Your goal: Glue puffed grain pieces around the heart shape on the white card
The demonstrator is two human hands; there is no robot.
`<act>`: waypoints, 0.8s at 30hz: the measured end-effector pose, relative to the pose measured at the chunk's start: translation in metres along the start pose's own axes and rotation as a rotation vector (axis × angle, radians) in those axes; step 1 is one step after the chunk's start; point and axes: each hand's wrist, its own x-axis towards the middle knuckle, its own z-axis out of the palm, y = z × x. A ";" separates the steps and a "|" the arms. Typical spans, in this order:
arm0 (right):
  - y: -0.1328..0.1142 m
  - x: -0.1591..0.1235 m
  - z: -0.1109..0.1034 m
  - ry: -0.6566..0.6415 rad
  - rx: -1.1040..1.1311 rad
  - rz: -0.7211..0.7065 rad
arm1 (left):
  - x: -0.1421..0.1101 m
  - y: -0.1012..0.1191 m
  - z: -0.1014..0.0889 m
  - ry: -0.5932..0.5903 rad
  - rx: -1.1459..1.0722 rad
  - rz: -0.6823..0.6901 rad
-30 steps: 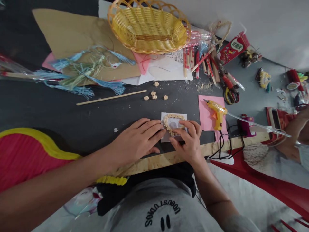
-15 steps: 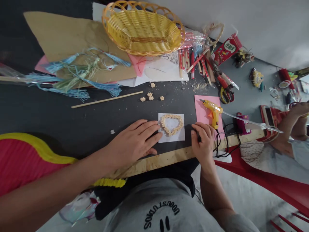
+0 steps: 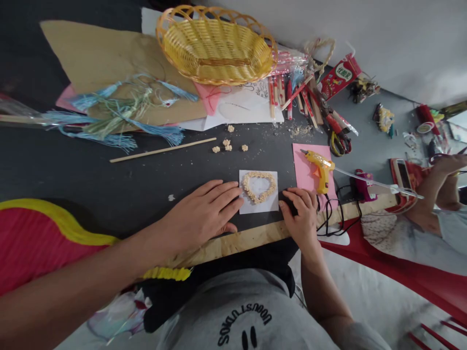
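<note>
A white square of paper [image 3: 245, 206] lies on the dark table before me, bearing a heart-shaped ring of small beige flower-like pieces [image 3: 272, 187]. My left hand [image 3: 209, 209] rests flat at its left side, fingers stretched out and fingertips at the paper's edge. To the right of the paper is my right hand [image 3: 301, 214], empty, its fingers loosely bent and apart on the tabletop. Beyond the right hand, a yellow hot glue gun [image 3: 321, 170] lies on pink paper [image 3: 301, 167]. Several loose beige pieces [image 3: 227, 143] sit above the white square.
A thin wooden stick [image 3: 162, 150] lies left of the loose pieces. Behind are blue tassels [image 3: 156, 130], a yellow woven basket [image 3: 219, 46] and scissors [image 3: 339, 143]. The glue gun's black cord [image 3: 341, 218] hangs by the table edge. Another person's arm [image 3: 434, 187] is at far right.
My right hand has shifted left, away from the glue gun and closer to the white paper. My left hand has stayed in place.
</note>
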 end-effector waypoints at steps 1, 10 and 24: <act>0.001 0.000 0.000 0.000 0.009 -0.005 | 0.000 0.000 0.000 0.006 -0.005 -0.002; 0.010 -0.003 -0.005 0.220 0.183 0.135 | 0.001 0.001 -0.009 0.126 0.039 -0.006; 0.027 -0.011 -0.019 0.515 0.302 0.343 | -0.004 0.004 -0.056 0.326 0.311 -0.019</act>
